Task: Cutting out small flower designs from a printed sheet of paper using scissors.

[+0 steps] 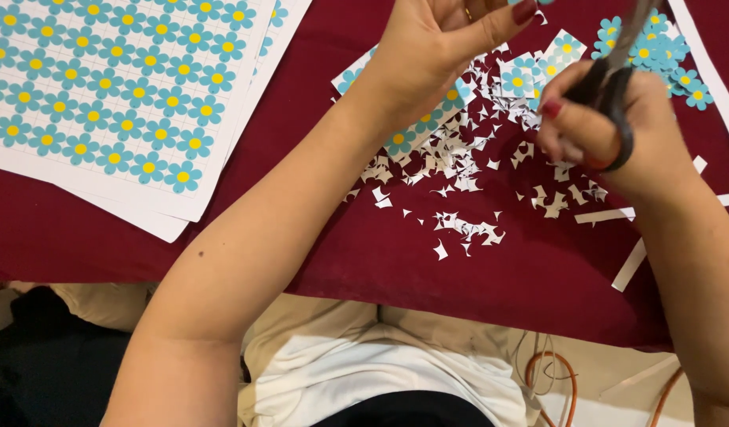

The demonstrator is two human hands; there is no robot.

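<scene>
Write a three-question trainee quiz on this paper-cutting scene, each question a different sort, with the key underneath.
1. True or false: the right hand has its fingers through the handles of a pair of scissors.
2. Multiple choice: the uncut flower sheets lie to which side of the left hand? A) the person's left B) the person's right C) under it
3. Fill in: the small white paper scraps lie on a dark ___ cloth.

Key: 1 true; 2 A; 3 red. The left hand's fingertips leave the top of the frame, so whatever they hold cannot be seen.
</scene>
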